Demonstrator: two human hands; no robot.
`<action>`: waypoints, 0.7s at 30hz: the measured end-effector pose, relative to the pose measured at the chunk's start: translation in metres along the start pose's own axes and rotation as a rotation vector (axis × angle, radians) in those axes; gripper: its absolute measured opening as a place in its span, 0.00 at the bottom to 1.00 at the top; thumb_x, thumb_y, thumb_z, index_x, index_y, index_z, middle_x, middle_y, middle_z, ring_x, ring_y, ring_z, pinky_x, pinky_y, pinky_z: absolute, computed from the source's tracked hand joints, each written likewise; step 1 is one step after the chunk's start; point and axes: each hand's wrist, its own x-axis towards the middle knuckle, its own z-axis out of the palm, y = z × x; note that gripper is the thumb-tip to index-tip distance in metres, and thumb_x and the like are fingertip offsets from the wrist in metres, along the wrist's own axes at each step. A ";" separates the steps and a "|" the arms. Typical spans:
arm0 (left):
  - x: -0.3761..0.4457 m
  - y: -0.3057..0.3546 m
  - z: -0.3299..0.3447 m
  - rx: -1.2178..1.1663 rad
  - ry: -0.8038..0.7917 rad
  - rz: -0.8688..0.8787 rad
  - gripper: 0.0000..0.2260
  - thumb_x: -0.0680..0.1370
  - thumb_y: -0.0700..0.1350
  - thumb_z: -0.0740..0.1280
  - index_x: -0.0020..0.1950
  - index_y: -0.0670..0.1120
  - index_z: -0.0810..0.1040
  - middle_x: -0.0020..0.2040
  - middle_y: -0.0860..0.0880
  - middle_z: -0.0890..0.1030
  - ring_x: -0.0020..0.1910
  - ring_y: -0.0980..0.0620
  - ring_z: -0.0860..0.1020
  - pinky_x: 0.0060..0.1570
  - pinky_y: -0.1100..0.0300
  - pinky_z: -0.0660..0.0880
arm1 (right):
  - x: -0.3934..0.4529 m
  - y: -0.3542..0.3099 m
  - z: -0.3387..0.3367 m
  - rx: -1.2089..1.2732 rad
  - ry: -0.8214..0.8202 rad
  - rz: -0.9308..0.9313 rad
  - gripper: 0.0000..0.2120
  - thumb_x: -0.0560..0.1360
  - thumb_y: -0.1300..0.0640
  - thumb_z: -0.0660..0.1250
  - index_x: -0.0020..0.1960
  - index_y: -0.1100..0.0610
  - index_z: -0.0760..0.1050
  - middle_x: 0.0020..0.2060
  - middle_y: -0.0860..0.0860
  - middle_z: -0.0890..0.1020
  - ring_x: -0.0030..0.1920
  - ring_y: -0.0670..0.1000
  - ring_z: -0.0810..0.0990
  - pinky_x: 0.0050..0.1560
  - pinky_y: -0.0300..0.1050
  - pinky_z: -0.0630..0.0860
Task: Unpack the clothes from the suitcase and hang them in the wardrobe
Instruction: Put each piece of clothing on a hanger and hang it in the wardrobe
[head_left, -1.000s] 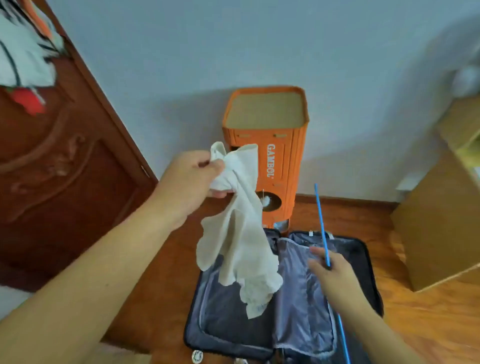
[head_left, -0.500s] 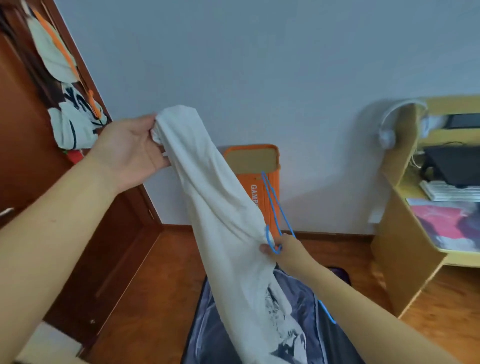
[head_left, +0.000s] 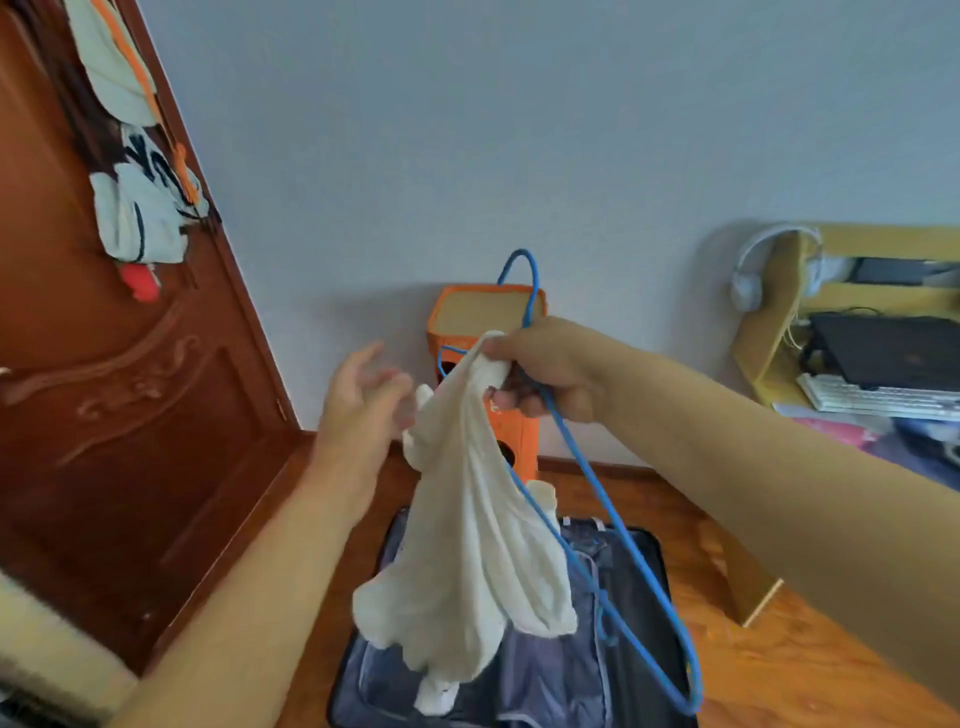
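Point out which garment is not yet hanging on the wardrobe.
The plain cream cloth garment, held with the blue wire hanger in the right hand; the patterned garments already hang there.

Orange storage box (head_left: 485, 332) with a tan top stands on the wooden floor (head_left: 753, 670) against the pale grey wall (head_left: 467, 130). Right side: yellow wooden desk (head_left: 779, 332) with shelf. White headphones (head_left: 750, 280) hang on the desk's upright side panel. Black laptop (head_left: 893, 353) on the desk, white keyboard (head_left: 878, 397) just in front of it. Pink-and-dark item (head_left: 852, 434) on a lower surface, blurred. Pale blurred edge (head_left: 47, 654) at bottom left, unidentifiable.
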 end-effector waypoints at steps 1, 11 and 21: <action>-0.028 -0.016 0.005 0.048 0.054 0.076 0.18 0.77 0.43 0.70 0.67 0.52 0.75 0.52 0.50 0.78 0.48 0.52 0.80 0.47 0.55 0.78 | 0.000 -0.005 0.007 0.062 -0.021 0.027 0.09 0.83 0.62 0.55 0.48 0.62 0.72 0.26 0.55 0.80 0.20 0.45 0.77 0.18 0.33 0.66; -0.052 -0.058 0.033 0.424 -0.070 0.108 0.10 0.78 0.51 0.72 0.58 0.55 0.75 0.51 0.57 0.81 0.51 0.58 0.80 0.47 0.63 0.77 | -0.014 -0.039 0.002 0.100 -0.070 0.053 0.04 0.83 0.63 0.58 0.49 0.59 0.65 0.40 0.61 0.86 0.21 0.44 0.71 0.32 0.35 0.64; -0.020 -0.046 -0.045 0.897 -0.082 0.052 0.08 0.80 0.46 0.67 0.46 0.51 0.86 0.42 0.52 0.86 0.45 0.47 0.83 0.42 0.55 0.77 | -0.008 0.003 -0.125 -0.182 0.071 -0.046 0.11 0.84 0.59 0.57 0.43 0.58 0.69 0.34 0.56 0.84 0.18 0.44 0.57 0.19 0.34 0.55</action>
